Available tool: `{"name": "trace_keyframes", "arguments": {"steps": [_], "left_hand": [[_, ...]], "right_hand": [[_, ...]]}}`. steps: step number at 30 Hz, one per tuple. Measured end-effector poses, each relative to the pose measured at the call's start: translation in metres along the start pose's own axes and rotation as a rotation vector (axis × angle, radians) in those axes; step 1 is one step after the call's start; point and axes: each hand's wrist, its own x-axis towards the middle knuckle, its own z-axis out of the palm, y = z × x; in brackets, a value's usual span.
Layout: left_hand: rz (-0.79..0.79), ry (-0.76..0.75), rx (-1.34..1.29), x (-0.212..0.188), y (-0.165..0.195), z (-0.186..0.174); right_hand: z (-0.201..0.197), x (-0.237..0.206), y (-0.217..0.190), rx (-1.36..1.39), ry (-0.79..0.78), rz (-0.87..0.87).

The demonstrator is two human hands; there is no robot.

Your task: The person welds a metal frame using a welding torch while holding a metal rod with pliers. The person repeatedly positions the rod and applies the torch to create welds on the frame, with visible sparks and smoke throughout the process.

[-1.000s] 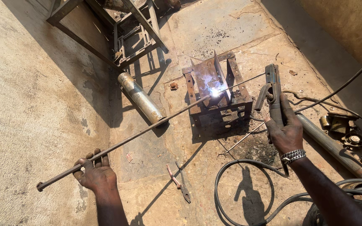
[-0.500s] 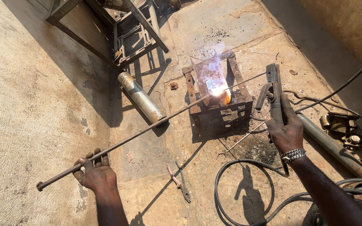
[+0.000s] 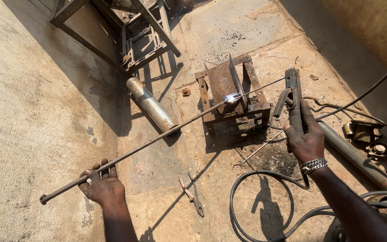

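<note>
On a sunlit concrete floor (image 3: pixel 45 98), a person's left hand (image 3: pixel 103 187) closes around the near end of a long steel rod (image 3: pixel 148 144), whose far end rests on a rusty metal frame (image 3: pixel 230 96). The right hand (image 3: pixel 307 142), a chain bracelet at its wrist, grips a welding electrode holder (image 3: pixel 293 99); its thin electrode (image 3: pixel 260 88) meets the rod at a bright arc. Pliers (image 3: pixel 192 196) lie on the floor between the hands, a metal cylinder (image 3: pixel 151 104) just beyond the rod, and black cable (image 3: pixel 256 197) coils near the right arm.
</note>
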Motion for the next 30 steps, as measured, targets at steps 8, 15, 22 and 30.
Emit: {"name": "trace_keyframes", "arguments": {"steps": [8,15,22,30], "left_hand": [[-0.003,-0.011,-0.001,0.0016,-0.0013,-0.0027],[-0.009,-0.007,-0.012,0.0038,-0.003,-0.0032],[-0.006,0.001,0.003,0.004,-0.0028,-0.0054],[-0.023,0.006,-0.001,0.003,-0.0025,-0.0052]], "right_hand": [[-0.0003,-0.0015,-0.0051,0.028,-0.034,0.137],[0.0017,-0.0022,0.0012,0.023,-0.008,-0.012],[0.0016,-0.0037,-0.0059,0.053,-0.048,0.145],[0.002,-0.0029,-0.0015,0.012,-0.007,-0.08]]}}
